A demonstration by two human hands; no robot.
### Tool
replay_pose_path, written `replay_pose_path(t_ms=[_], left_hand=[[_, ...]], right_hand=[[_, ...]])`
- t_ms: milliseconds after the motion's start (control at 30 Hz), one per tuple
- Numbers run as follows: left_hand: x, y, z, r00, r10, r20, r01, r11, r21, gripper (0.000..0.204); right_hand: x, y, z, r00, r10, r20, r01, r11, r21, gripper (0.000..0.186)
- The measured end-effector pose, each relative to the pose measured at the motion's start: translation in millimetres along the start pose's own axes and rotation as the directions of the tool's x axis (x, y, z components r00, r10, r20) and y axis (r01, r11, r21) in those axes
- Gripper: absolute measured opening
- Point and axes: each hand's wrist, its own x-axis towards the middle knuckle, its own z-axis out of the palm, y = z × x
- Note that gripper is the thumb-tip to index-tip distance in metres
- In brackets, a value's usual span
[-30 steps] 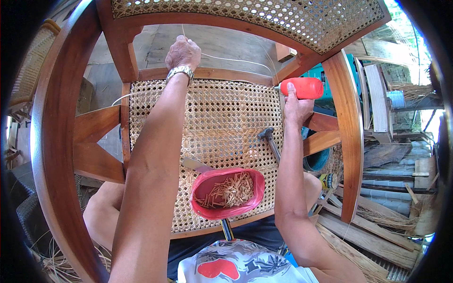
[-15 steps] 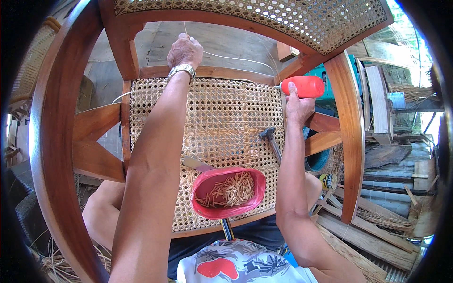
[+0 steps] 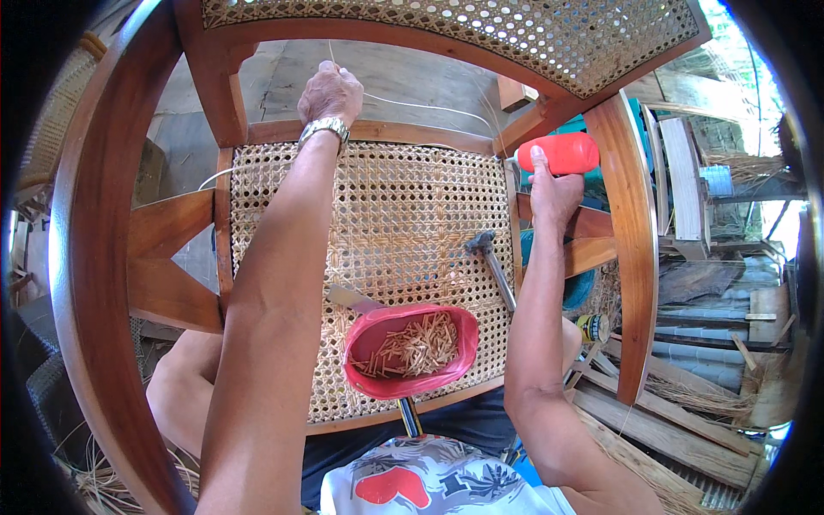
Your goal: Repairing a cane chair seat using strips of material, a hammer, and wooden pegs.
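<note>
My left hand [image 3: 329, 96] grips a pale, thin cane strand [image 3: 395, 102] above the back rail of a wooden chair's woven cane seat [image 3: 378, 206]; the strand curves right toward the back corner. At that right corner, my right hand [image 3: 556, 193] holds a red squeeze bottle [image 3: 562, 153] sideways, thumb on its body, white nozzle pointing left at the frame. On the seat lie a hammer [image 3: 486, 251], a flat metal blade [image 3: 348, 298], a red plastic container [image 3: 455, 371] of small wooden pegs and a dark striped handle [image 3: 410, 417] at the front edge.
The chair's cane backrest [image 3: 601, 51] arches overhead, with curved wooden arms [image 3: 93, 283] at either side. At the right are stacked boards [image 3: 652, 433], corrugated sheets [image 3: 704, 348], a small can [image 3: 594, 328] and teal containers [image 3: 580, 292]. Another woven cane piece [image 3: 56, 129] stands at the left.
My right hand and the red bottle have moved slightly right and up, away from the seat's corner. My left hand stays on the strand, shifted only a little.
</note>
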Motion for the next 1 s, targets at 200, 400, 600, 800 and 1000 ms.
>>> replay_pose_path(t_ms=[200, 400, 600, 800, 1000], left_hand=[[2, -1, 2, 1.000, -0.022, -0.001, 0.022, 0.999, -0.024, 0.033], [-1, 1, -2, 1.000, 0.002, 0.001, -0.002, 1.000, -0.003, 0.030], [-2, 2, -2, 1.000, 0.010, -0.013, -0.010, 1.000, 0.001, 0.029], [4, -3, 3, 1.000, -0.001, -0.022, 0.000, 1.000, -0.029, 0.032], [2, -4, 3, 1.000, 0.003, -0.031, -0.004, 0.999, -0.043, 0.031]], right_hand=[[2, 2, 3, 0.999, 0.011, 0.031, -0.009, 0.998, -0.063, 0.048], [2, -3, 4, 0.999, 0.033, 0.037, -0.029, 0.993, -0.111, 0.047], [4, -3, 6, 0.998, 0.029, 0.056, -0.022, 0.992, -0.124, 0.045], [0, -4, 7, 0.999, 0.037, 0.031, -0.035, 0.997, -0.062, 0.041], [-9, 8, 15, 0.994, 0.113, 0.007, -0.113, 0.987, 0.117, 0.045]])
